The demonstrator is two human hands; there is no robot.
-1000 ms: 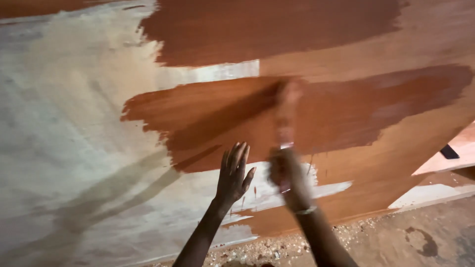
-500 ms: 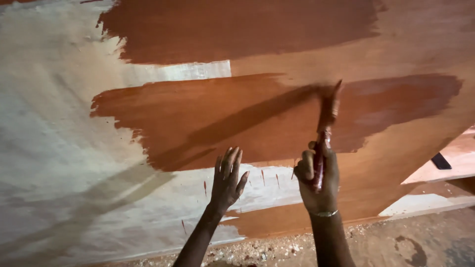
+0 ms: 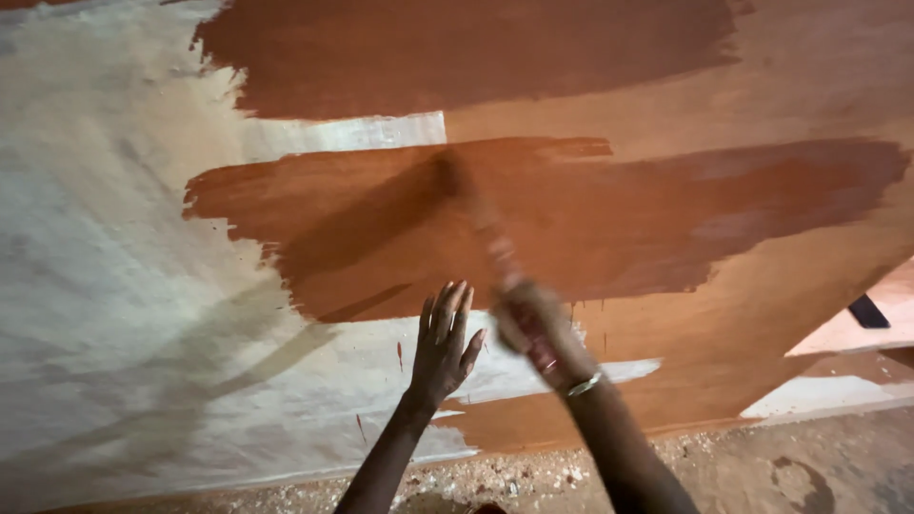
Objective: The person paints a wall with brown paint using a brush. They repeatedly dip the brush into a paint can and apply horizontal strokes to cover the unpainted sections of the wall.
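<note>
Fingers [image 3: 522, 314] of the right hand [image 3: 538, 328] are clenching a paintbrush [image 3: 476, 214], blurred, its head lying on the reddish-brown band [image 3: 609, 214] across the middle of the board [image 3: 114, 266]. Left hand [image 3: 443, 345] is resting flat, fingers spread and holding nothing, on the pale unpainted strip just beside the right. Gritty floor [image 3: 762, 466] is bordering the board's lower edge.

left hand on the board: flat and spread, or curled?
Spread. The left hand lies open on the pale unpainted board, fingers extended and apart, holding nothing.
</note>
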